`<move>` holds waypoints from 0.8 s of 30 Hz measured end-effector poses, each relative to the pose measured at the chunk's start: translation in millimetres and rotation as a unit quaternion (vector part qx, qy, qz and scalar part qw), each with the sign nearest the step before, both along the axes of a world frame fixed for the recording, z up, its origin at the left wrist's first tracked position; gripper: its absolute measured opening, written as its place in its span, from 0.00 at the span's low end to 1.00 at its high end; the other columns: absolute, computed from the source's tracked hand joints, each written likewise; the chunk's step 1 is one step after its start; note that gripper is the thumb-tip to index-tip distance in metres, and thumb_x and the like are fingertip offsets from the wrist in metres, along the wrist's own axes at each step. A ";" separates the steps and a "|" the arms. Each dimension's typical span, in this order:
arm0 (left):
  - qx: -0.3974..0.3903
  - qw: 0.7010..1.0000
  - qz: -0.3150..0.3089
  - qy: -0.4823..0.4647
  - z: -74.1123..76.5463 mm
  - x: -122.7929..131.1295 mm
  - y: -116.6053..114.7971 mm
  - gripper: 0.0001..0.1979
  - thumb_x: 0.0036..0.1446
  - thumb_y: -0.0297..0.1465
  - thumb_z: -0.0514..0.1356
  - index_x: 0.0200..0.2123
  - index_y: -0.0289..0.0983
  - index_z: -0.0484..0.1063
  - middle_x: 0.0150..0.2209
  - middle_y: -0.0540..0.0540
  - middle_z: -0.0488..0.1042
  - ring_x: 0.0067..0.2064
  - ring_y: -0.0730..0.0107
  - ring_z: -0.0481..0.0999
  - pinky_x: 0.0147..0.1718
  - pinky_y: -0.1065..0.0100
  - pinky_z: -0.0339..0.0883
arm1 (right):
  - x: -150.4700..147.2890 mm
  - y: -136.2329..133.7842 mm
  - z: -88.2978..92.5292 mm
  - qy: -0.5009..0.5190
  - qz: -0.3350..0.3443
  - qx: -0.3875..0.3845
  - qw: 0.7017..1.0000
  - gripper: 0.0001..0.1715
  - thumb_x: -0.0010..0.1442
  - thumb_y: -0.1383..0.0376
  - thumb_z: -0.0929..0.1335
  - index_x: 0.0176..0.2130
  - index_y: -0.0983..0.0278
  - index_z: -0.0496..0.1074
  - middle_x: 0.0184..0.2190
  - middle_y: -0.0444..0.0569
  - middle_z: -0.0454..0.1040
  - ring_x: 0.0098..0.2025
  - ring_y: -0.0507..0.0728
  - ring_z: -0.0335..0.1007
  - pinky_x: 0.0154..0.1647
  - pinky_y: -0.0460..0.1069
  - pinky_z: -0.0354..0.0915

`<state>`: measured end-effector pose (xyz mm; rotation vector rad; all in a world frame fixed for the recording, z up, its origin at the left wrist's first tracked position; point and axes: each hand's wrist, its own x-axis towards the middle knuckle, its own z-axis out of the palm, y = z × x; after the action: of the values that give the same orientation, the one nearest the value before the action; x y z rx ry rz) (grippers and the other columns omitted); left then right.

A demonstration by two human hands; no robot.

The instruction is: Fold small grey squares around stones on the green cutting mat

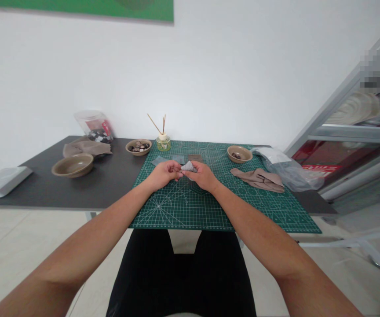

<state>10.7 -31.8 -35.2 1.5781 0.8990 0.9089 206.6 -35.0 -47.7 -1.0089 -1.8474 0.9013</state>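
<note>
Both hands meet over the middle of the green cutting mat (210,207). My left hand (163,172) and my right hand (203,175) are closed, pinching a small grey piece of cloth (188,166) between their fingertips. Just beyond them, three small fabric swatches (178,159) in grey and brown lie flat on the mat. What lies under the hands is hidden.
A reed diffuser (163,140) and a bowl of stones (138,146) stand behind the hands. Another small bowl (239,154), a folded beige cloth (259,178) and a plastic bag (284,169) lie right. At left are an empty bowl (73,165), a jar (95,127) and a white device (1,181).
</note>
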 end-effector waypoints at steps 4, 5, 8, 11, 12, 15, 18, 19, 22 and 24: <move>0.001 1.000 -0.004 0.002 0.5 -0.4 0.0 0.14 0.43 0.33 0.70 0.33 0.34 0.72 0.23 0.53 0.73 0.25 0.75 0.71 0.28 0.70 0.68 | 0.0 -0.9 0.9 0.001 -0.003 -0.008 1.000 0.20 0.54 0.50 0.72 0.37 0.64 0.75 0.30 0.44 0.74 0.32 0.53 0.66 0.35 0.47 0.60; 0.002 1.000 -0.003 0.003 0.4 -0.4 0.1 0.14 0.43 0.33 0.70 0.33 0.35 0.72 0.23 0.53 0.73 0.25 0.74 0.71 0.28 0.70 0.68 | -0.1 -1.1 1.1 0.001 -0.005 -0.008 1.000 0.20 0.54 0.50 0.72 0.36 0.64 0.75 0.30 0.44 0.74 0.32 0.53 0.65 0.35 0.47 0.60; 0.003 1.000 -0.003 0.002 -0.4 -0.2 0.8 0.14 0.43 0.34 0.70 0.33 0.35 0.72 0.23 0.53 0.73 0.25 0.74 0.72 0.28 0.70 0.68 | -0.3 -1.9 1.8 0.000 -0.013 -0.004 1.000 0.20 0.54 0.50 0.72 0.35 0.64 0.75 0.29 0.44 0.74 0.31 0.53 0.65 0.35 0.47 0.60; 0.001 1.000 -0.004 0.002 -1.3 0.1 1.4 0.15 0.43 0.34 0.70 0.33 0.35 0.72 0.23 0.53 0.73 0.25 0.74 0.71 0.28 0.69 0.68 | -0.4 -2.4 2.8 -0.002 -0.021 0.001 1.000 0.19 0.53 0.50 0.72 0.34 0.64 0.74 0.28 0.43 0.73 0.31 0.53 0.65 0.35 0.47 0.60; -0.001 1.000 -0.005 0.002 -1.9 0.1 1.7 0.15 0.42 0.34 0.70 0.33 0.35 0.72 0.24 0.53 0.73 0.25 0.74 0.71 0.28 0.69 0.68 | -0.4 -2.5 3.1 -0.002 -0.021 0.001 1.000 0.19 0.53 0.50 0.72 0.34 0.63 0.74 0.28 0.43 0.73 0.31 0.53 0.65 0.35 0.47 0.60; 0.000 1.000 -0.002 -0.001 -4.1 -0.2 2.7 0.15 0.43 0.34 0.70 0.33 0.34 0.72 0.24 0.53 0.73 0.25 0.74 0.71 0.28 0.69 0.67 | -0.4 -2.8 3.2 -0.002 -0.020 0.002 1.000 0.19 0.54 0.50 0.72 0.34 0.64 0.74 0.28 0.43 0.73 0.31 0.53 0.65 0.35 0.48 0.60; 0.005 1.000 0.001 -0.007 -6.0 -0.8 3.7 0.15 0.44 0.34 0.70 0.33 0.35 0.71 0.23 0.52 0.73 0.24 0.74 0.72 0.28 0.69 0.66 | -0.6 -2.6 1.8 -0.005 -0.016 0.008 1.000 0.19 0.55 0.50 0.71 0.36 0.63 0.74 0.30 0.44 0.74 0.32 0.53 0.66 0.36 0.48 0.61; 0.006 1.000 0.000 -0.006 -6.2 -1.0 3.9 0.15 0.44 0.34 0.69 0.33 0.35 0.71 0.23 0.53 0.73 0.24 0.74 0.72 0.28 0.69 0.66 | -0.7 -2.4 1.2 -0.005 -0.015 0.009 1.000 0.19 0.55 0.50 0.71 0.37 0.64 0.75 0.30 0.45 0.75 0.33 0.53 0.66 0.36 0.48 0.61; 0.009 1.000 -0.002 0.003 -5.5 -1.3 4.0 0.14 0.43 0.34 0.69 0.33 0.35 0.72 0.23 0.53 0.73 0.24 0.74 0.71 0.28 0.69 0.66 | -0.7 -1.9 0.3 0.001 -0.008 0.002 1.000 0.19 0.55 0.50 0.71 0.36 0.64 0.75 0.30 0.44 0.74 0.33 0.53 0.66 0.36 0.48 0.61; 0.007 1.000 -0.003 0.008 -4.9 -1.3 3.7 0.14 0.43 0.33 0.69 0.33 0.35 0.72 0.23 0.53 0.73 0.25 0.74 0.72 0.28 0.69 0.66 | -0.4 -2.1 1.2 0.003 -0.004 -0.003 1.000 0.19 0.54 0.50 0.71 0.36 0.64 0.75 0.30 0.44 0.74 0.32 0.53 0.66 0.36 0.47 0.61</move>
<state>9.4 -28.1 -40.1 1.6014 0.8998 0.9026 206.3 -37.2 -46.5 -1.0145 -1.8351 0.9041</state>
